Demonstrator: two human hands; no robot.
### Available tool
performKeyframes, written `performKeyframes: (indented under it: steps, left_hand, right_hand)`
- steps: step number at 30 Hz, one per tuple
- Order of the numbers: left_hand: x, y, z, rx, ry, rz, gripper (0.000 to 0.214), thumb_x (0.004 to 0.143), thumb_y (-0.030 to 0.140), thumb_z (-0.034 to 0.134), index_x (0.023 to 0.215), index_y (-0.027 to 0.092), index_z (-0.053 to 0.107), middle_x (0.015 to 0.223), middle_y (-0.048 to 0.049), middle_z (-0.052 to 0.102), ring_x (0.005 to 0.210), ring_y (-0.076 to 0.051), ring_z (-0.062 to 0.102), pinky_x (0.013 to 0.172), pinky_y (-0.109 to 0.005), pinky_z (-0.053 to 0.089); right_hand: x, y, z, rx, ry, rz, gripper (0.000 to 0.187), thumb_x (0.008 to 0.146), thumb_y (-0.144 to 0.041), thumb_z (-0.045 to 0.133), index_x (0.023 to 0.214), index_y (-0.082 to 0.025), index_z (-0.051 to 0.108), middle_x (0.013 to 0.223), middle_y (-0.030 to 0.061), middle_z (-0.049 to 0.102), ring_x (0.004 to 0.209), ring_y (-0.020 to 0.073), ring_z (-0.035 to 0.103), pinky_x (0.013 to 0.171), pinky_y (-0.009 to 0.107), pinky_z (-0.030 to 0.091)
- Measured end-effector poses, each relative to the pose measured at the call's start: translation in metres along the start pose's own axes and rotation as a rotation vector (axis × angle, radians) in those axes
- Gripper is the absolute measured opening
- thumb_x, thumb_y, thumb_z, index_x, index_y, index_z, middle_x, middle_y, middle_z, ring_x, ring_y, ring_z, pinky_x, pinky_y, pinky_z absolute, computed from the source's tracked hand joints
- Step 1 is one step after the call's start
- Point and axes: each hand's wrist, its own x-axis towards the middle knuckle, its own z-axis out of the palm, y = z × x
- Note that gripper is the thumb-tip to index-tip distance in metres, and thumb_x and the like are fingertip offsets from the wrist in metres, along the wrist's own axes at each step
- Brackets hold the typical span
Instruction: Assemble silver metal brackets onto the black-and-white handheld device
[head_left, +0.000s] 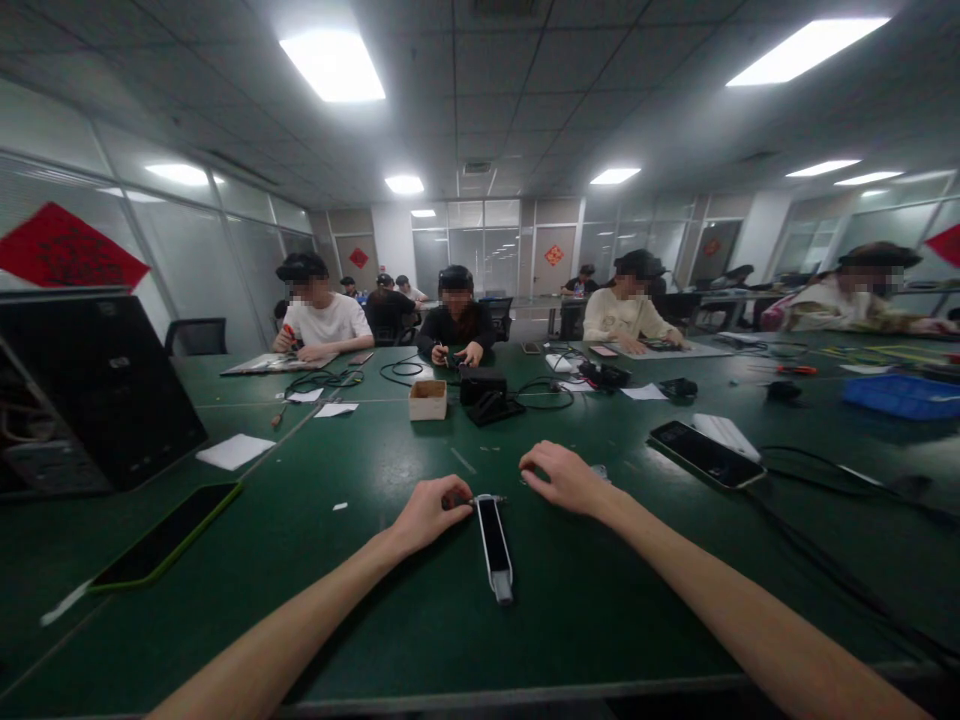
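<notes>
While the left grip [427, 516] curls shut at the end of a slim black gadget [493, 545], the right grip [566, 480] sits slightly open just beside it. Both are over the green worktop [600, 620].

On the green workbench [600, 625] I count: 1 left hand [427, 515], 1 right hand [562, 478], 1 black-white handheld device [495, 548] between them, 2 smartphones [705, 454], 1 cardboard box [427, 400], 1 blue plastic tray [904, 396], 1 PC tower [97, 390]. At far side of bench: 4 co-workers [456, 322], approx.
</notes>
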Motion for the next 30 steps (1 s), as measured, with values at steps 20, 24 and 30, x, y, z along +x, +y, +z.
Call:
performKeyframes:
  steps: [20, 24, 30]
  left_hand:
    - [0.000, -0.011, 0.003, 0.020, 0.009, 0.053, 0.018, 0.085, 0.031, 0.059, 0.095, 0.017, 0.065, 0.091, -0.0019, 0.067, 0.075, -0.015, 0.059, 0.068, -0.027, 0.047]
    - [0.000, -0.010, 0.003, 0.027, 0.003, 0.051, 0.019, 0.085, 0.031, 0.058, 0.096, 0.017, 0.065, 0.091, -0.0022, 0.067, 0.075, -0.016, 0.059, 0.067, -0.027, 0.047]
    - [-0.001, -0.008, 0.002, 0.037, 0.001, 0.053, 0.018, 0.085, 0.030, 0.058, 0.095, 0.017, 0.065, 0.090, -0.0018, 0.067, 0.075, -0.015, 0.058, 0.067, -0.026, 0.046]
  right_hand:
    - [-0.028, 0.077, -0.034, -0.237, -0.403, 0.616, 0.019, 0.088, -0.025, 0.052, 0.098, -0.021, 0.068, 0.102, 0.0102, 0.069, 0.090, 0.0218, 0.065, 0.069, 0.028, 0.045]
    - [-0.026, 0.074, -0.037, -0.231, -0.385, 0.593, 0.020, 0.088, -0.020, 0.050, 0.098, -0.019, 0.068, 0.104, 0.0109, 0.068, 0.093, 0.0223, 0.064, 0.073, 0.028, 0.045]
    - [-0.023, 0.070, -0.037, -0.215, -0.379, 0.583, 0.024, 0.091, -0.029, 0.049, 0.102, -0.018, 0.067, 0.108, 0.0119, 0.067, 0.098, 0.0237, 0.063, 0.078, 0.029, 0.045]
